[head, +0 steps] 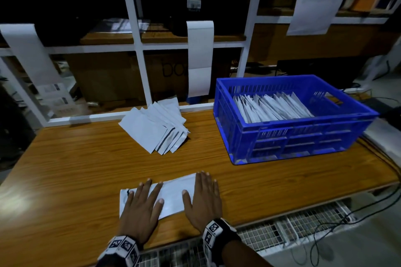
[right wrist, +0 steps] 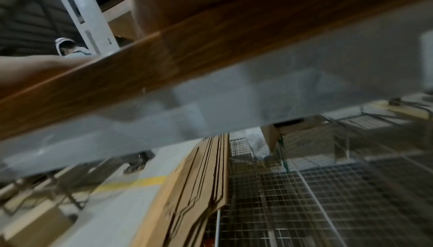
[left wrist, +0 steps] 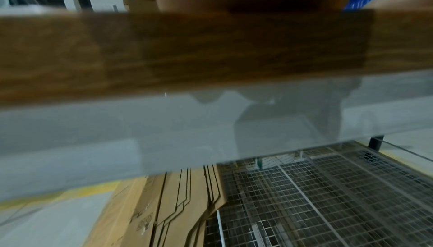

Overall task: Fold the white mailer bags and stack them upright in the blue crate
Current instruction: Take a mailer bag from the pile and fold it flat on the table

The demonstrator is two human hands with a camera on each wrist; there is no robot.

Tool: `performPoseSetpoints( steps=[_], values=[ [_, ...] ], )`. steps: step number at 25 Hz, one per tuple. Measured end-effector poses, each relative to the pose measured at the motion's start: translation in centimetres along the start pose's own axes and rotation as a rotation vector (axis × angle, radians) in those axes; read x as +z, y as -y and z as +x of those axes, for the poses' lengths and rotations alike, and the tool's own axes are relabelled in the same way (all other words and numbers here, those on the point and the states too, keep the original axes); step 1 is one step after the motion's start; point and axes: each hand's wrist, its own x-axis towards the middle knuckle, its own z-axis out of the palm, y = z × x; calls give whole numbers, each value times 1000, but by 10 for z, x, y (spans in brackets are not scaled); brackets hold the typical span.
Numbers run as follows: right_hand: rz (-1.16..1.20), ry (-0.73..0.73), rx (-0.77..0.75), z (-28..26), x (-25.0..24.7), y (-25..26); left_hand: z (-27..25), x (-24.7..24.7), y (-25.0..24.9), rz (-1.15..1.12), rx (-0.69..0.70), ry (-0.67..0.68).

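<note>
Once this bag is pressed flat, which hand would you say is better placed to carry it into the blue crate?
Probably the right hand: it lies flat on the mailer bag at its right end, the side where the blue crate stands. The left hand sits farther away.

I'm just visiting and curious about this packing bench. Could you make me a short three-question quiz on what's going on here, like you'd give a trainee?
1. True or false: both hands lie flat on the white plastic mailer bag at the near edge of the wooden table.
2. Where do the mailers in the blue slatted plastic crate stand?
A. upright in a row
B. flat in one heap
C. rolled up
3. Fill in: the loose pile of unfolded white mailers lies to the ____ of the crate.

Key: 1 true, left hand and right hand press with straight fingers; 2 A; 3 left.
</note>
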Motion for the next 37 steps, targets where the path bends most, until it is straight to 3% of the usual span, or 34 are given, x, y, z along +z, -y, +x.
performPoseSetpoints(
  steps=[2,5,7,13,17,25,32,35,37],
  values=[
    [-9,-30,-82,-1,-4,1,1,3,2,5,6,-6],
    [-20,24,-373,-2,-13,6,3,6,4,2,1,-5],
    [-21,72,-425,0,-10,5,4,6,5,1,5,-11],
    [-86,94,-341,0,-5,1,3,3,6,-8,30,-1],
    [-91,111,-253,-2,-9,-4,-3,-5,11,-2,-24,37],
    [-55,261,-154,7,-36,3,-9,-16,15,-2,8,46],
    [-62,594,-55,31,-70,13,-13,-36,14,20,123,-35],
    [-24,758,26,43,-77,13,-8,-57,3,44,119,30],
    [103,760,50,48,-85,15,-5,-69,-3,31,117,53]
  ],
)
